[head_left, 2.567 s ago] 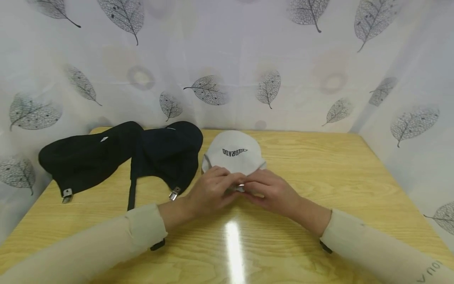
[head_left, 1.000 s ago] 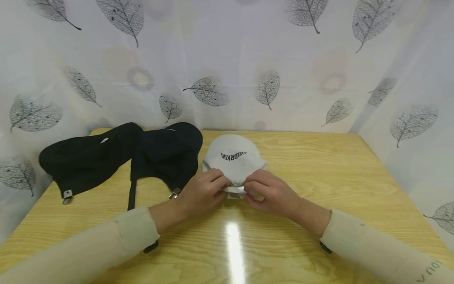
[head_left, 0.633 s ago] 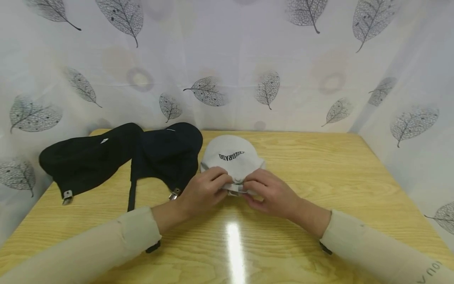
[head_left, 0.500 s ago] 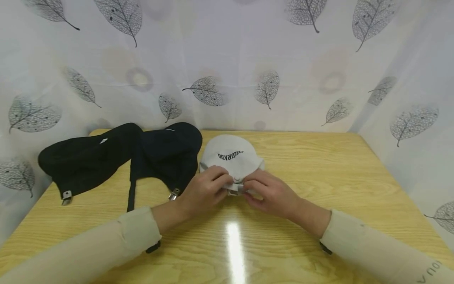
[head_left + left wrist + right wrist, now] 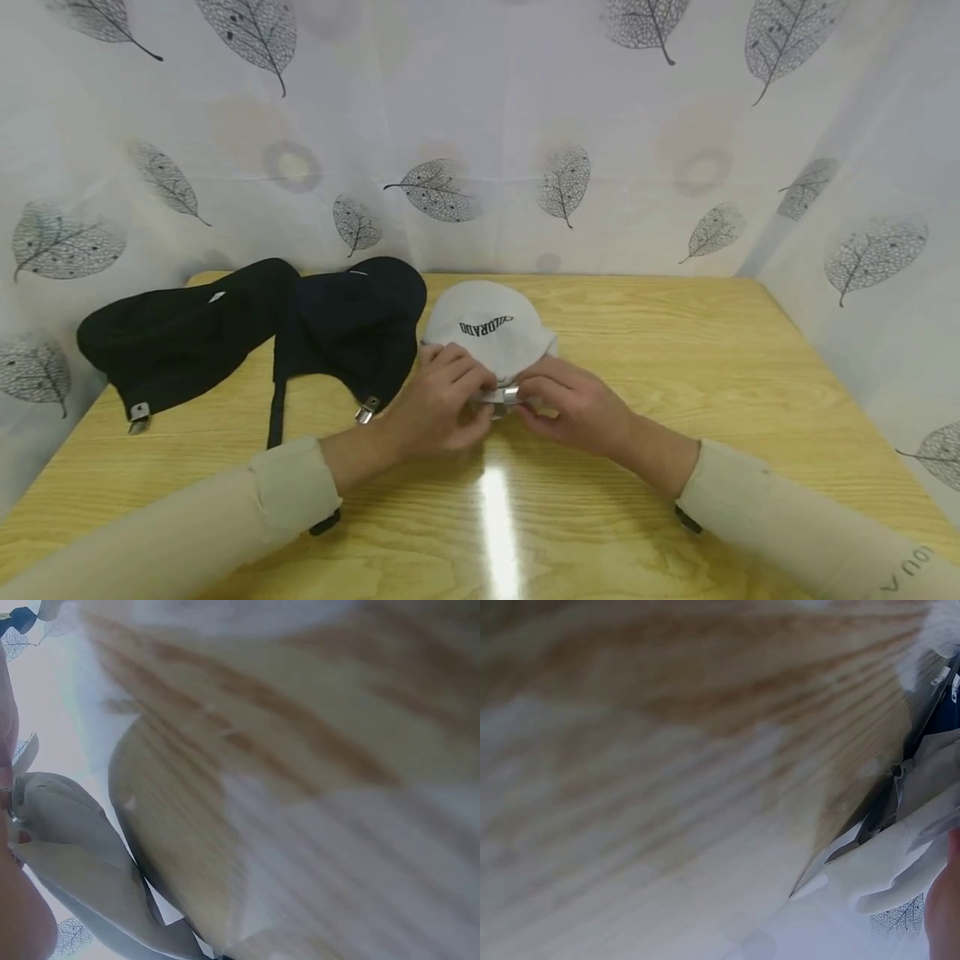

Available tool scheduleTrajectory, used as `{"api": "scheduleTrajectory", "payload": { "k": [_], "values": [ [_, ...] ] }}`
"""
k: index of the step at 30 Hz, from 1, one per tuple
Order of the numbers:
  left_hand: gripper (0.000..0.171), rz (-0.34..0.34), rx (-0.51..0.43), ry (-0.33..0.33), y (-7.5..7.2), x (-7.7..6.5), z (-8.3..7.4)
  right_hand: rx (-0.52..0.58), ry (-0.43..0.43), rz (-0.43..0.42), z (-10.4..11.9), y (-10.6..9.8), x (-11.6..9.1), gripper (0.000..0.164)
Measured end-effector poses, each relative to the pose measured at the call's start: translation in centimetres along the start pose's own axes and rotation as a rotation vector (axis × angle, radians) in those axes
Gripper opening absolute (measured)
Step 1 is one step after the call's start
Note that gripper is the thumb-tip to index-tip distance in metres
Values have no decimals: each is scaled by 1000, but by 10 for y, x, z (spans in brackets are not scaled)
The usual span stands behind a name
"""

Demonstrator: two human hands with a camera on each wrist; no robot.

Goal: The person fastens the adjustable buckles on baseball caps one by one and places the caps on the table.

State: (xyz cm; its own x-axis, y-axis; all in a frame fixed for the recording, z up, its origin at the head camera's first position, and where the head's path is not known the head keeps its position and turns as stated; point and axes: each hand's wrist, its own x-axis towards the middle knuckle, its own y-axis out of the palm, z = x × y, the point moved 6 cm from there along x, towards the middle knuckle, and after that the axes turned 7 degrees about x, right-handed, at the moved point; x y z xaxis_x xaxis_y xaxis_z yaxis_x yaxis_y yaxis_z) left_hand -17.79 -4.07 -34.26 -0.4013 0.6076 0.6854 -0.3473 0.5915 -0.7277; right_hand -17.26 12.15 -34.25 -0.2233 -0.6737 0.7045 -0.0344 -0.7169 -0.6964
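A white cap (image 5: 487, 329) with dark "COLORADO" lettering, upside down from here, lies at the table's middle with its back strap toward me. My left hand (image 5: 442, 400) pinches the left part of the strap (image 5: 491, 397), the thumb below it. At the silver buckle (image 5: 511, 395), my right hand (image 5: 581, 408) pinches the other side. In the left wrist view, the grey-white cap fabric (image 5: 82, 862) rises beside part of the left hand (image 5: 26, 915). The right wrist view has the cap (image 5: 900, 859) against part of the right hand (image 5: 943, 907). Fingertips are partly hidden.
Left of the white cap lies a navy cap (image 5: 348, 325) with a hanging strap and a metal clasp (image 5: 367, 410). A black cap (image 5: 187, 333) overlaps it at the far left, its own clasp (image 5: 138, 417) hanging down. A leaf-printed curtain (image 5: 495, 108) borders the wooden table (image 5: 675, 350).
The hands have parted slightly since the oldest frame, exposing strap and buckle between them. Lately the left fingers have lifted and spread a little, and the cap has shifted slightly left.
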Motion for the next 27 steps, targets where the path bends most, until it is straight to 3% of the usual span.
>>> {"api": "scheduleTrajectory", "payload": {
  "k": [8, 15, 21, 27],
  "values": [
    [30, 2, 42, -5, 4, -1, -1, -19, -40, 40, 3, 5, 1, 8],
    [26, -7, -4, -28, 5, 0, -1, -19, -15, 62, 3, 6, 1, 9],
    [24, 3, 51, -31, 6, 0, -3, -33, -28, 76, 4, 7, 1, 12],
    [22, 27, 47, -36, 6, 1, -4, -44, -41, 86, 6, 8, 1, 11]
  ]
}}
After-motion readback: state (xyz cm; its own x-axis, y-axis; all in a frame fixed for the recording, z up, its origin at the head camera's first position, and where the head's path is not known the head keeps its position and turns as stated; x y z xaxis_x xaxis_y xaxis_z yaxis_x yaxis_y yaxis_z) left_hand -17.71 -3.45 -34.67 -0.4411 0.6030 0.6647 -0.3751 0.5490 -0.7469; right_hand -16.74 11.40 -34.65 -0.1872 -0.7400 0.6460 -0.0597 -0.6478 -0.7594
